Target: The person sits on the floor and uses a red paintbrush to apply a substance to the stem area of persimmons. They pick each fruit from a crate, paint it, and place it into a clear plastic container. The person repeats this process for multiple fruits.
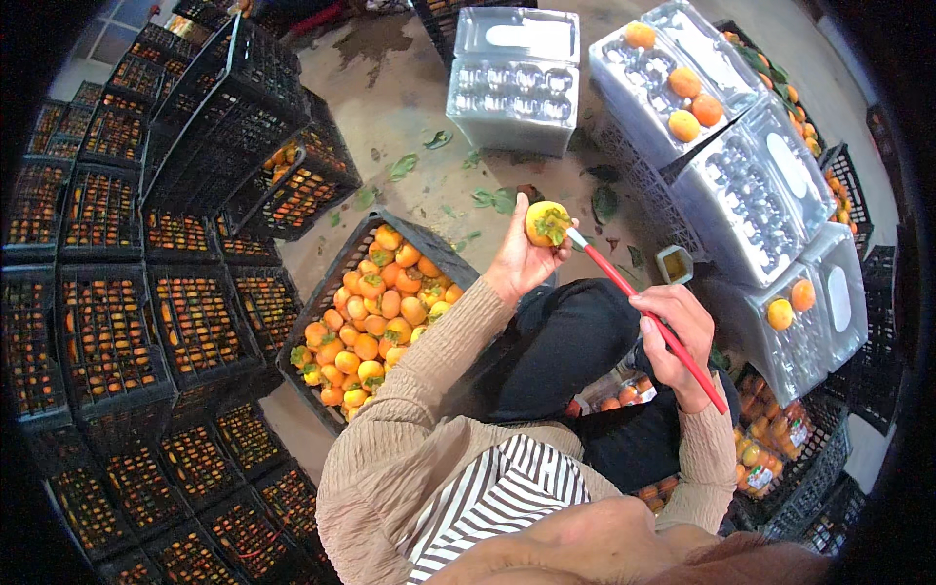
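Observation:
My left hand [519, 261] holds up a yellow-orange persimmon [542, 222], its green leafy calyx turned to the right. In my right hand [678, 331] is a long brush with a red handle [624, 283]. The pale tip of the brush meets the persimmon at its calyx. To the left of my knees stands a black plastic crate [322, 255] heaped with orange persimmons [392, 304], some with green calyxes on. A small open container [674, 263] with yellowish contents sits on the floor beyond my right hand.
Stacks of clear plastic trays [512, 93] stand ahead; more tray stacks [741, 190] at the right carry a few persimmons. Black crates of fruit [107, 322] are piled high on the left. Packed fruit boxes [770, 439] lie in a crate at lower right. Leaves [405, 168] litter the floor.

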{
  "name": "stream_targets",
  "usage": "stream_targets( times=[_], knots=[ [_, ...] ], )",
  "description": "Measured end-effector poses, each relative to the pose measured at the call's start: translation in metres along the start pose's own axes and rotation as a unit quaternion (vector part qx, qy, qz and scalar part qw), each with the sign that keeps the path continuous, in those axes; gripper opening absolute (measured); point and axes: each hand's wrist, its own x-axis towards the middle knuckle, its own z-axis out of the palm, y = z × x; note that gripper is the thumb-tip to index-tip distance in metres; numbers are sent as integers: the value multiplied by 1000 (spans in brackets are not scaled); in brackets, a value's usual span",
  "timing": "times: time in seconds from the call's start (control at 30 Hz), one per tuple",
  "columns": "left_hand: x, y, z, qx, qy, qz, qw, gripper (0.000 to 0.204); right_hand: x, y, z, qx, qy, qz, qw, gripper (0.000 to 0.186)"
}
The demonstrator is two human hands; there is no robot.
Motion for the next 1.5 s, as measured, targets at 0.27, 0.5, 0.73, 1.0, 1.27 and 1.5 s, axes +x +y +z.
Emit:
stream_targets(
  times=[0.27,0.5,0.73,1.0,1.27,1.5],
  knots=[
    [10,-14,-4,64,8,22,998,57,1,6,-8,18,-36,39,998,16],
    [24,-13,-2,100,-1,8,995,49,2,10,-11,61,-25,82,994,16],
    [92,32,27,305,-12,169,937,39,-1,11,-24,-41,19,52,998,17],
    [200,75,66,694,28,367,619,62,-6,12,-33,-95,3,48,994,21],
    [279,90,125,818,-130,459,320,56,2,18,-40,-101,-10,45,994,21],
    [310,84,121,848,-85,448,271,55,3,24,-44,-109,-13,60,992,22]
  ],
)
